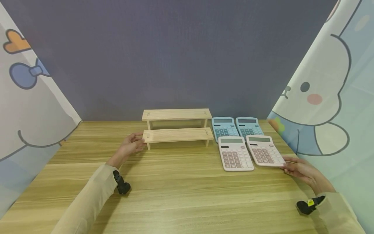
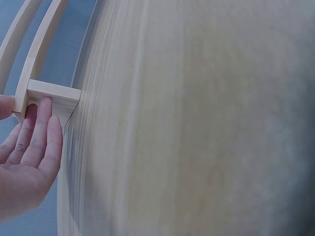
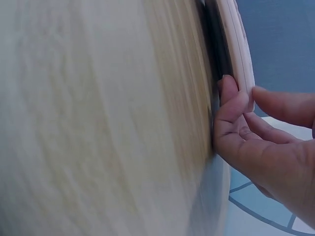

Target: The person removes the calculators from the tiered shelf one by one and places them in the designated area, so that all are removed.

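Observation:
A two-tier wooden shelf point(image 1: 179, 135) stands near the back of the table. My left hand point(image 1: 130, 145) is at the left end of its lower board, thumb on one face and fingers on the other, as the left wrist view shows beside the end leg point(image 2: 54, 91). At the right, my right hand point(image 1: 301, 170) pinches the near right corner of a pink-and-white calculator point(image 1: 265, 151). In the right wrist view the thumb lies on the calculator's upper side point(image 3: 241, 54) and curled fingers are beneath its edge, which is raised off the table.
Another pink-and-white calculator point(image 1: 235, 154) lies just left of the held one. Behind them are two blue calculators point(image 1: 224, 127) point(image 1: 248, 126), close to the shelf's right end. A dark panel point(image 1: 181, 58) rises behind the table point(image 1: 181, 198), with cartoon-print cloths point(image 1: 318, 107) at both sides.

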### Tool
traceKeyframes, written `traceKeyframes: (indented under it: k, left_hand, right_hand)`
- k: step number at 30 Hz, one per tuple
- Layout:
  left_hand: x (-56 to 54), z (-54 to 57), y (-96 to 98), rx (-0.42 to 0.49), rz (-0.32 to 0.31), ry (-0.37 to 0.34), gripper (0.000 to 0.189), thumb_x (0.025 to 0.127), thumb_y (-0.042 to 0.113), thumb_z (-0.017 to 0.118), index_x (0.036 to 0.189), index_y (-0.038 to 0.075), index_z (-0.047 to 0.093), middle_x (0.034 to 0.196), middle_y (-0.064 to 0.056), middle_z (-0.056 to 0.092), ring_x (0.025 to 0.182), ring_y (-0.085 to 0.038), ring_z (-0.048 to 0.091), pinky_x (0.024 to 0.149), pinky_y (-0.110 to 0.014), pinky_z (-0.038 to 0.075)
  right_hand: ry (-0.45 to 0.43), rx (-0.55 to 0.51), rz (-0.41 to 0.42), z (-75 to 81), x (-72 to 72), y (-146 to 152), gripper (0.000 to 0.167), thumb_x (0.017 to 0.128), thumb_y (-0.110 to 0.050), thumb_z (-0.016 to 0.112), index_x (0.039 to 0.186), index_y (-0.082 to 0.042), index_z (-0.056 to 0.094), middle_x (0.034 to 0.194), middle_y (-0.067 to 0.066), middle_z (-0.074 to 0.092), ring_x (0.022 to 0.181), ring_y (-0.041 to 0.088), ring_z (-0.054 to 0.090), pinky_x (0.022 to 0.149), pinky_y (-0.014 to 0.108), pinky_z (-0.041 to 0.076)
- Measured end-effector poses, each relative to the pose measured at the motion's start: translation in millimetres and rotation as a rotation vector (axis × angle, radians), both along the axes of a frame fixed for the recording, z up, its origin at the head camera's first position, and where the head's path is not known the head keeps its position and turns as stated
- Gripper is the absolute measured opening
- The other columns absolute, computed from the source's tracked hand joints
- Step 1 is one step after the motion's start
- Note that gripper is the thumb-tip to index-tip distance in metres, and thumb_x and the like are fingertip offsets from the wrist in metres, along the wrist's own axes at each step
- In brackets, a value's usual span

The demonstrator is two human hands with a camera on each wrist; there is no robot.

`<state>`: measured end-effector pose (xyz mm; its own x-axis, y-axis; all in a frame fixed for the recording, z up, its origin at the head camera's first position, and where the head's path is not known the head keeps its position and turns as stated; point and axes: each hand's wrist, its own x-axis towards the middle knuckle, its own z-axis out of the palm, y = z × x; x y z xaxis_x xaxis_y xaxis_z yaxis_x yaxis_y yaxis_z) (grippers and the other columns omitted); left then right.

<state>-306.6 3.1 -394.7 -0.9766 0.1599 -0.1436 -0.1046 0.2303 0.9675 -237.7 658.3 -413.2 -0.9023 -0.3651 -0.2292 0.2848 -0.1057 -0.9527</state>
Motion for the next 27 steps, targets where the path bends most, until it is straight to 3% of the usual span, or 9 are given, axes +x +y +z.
traceKeyframes:
  k: [11, 13, 18, 27]
  left_hand:
    - [1.3, -1.0, -1.2, -0.005, 0.0, 0.002, 0.055, 0.097, 0.02, 0.043, 0.144, 0.004, 0.019, 0.14, -0.025, 0.03, 0.123, -0.038, 0.045, 0.1, -0.044, 0.043]
    - [0.7, -1.7, -1.4, -0.004, -0.001, 0.005, 0.055, 0.097, 0.021, 0.043, 0.144, 0.004, 0.019, 0.141, -0.025, 0.029, 0.123, -0.038, 0.045, 0.1, -0.044, 0.043]
    - [-0.7, -3.5, -2.1, 0.001, 0.003, 0.012, 0.055, 0.097, 0.02, 0.044, 0.143, 0.003, 0.02, 0.14, -0.025, 0.03, 0.122, -0.038, 0.045, 0.099, -0.044, 0.044]
    - [-0.2, -3.0, 0.4, -0.008, 0.008, 0.016, 0.055, 0.097, 0.02, 0.045, 0.144, 0.004, 0.02, 0.14, -0.025, 0.032, 0.121, -0.037, 0.047, 0.098, -0.043, 0.044]
  right_hand:
    - [0.059, 0.209, -0.064, 2.9, 0.3, -6, 0.028, 0.089, 0.007, 0.048, 0.101, -0.018, 0.056, 0.091, -0.003, 0.063, 0.081, 0.007, 0.062, 0.069, 0.019, 0.052]
    - [0.069, 0.27, -0.072, 3.3, 0.2, -7, 0.025, 0.088, 0.006, 0.049, 0.109, -0.006, 0.054, 0.09, -0.005, 0.063, 0.08, 0.006, 0.061, 0.069, 0.019, 0.052]
    - [0.087, 0.411, -0.076, 3.5, -0.4, -9, 0.053, 0.088, 0.004, 0.051, 0.128, 0.025, 0.022, 0.09, -0.009, 0.062, 0.08, 0.003, 0.061, 0.068, 0.019, 0.051]
    - [0.111, 0.566, -0.079, 5.9, 2.1, -12, 0.064, 0.089, -0.001, 0.05, 0.131, 0.025, 0.011, 0.09, -0.016, 0.059, 0.081, -0.001, 0.06, 0.069, 0.019, 0.05]
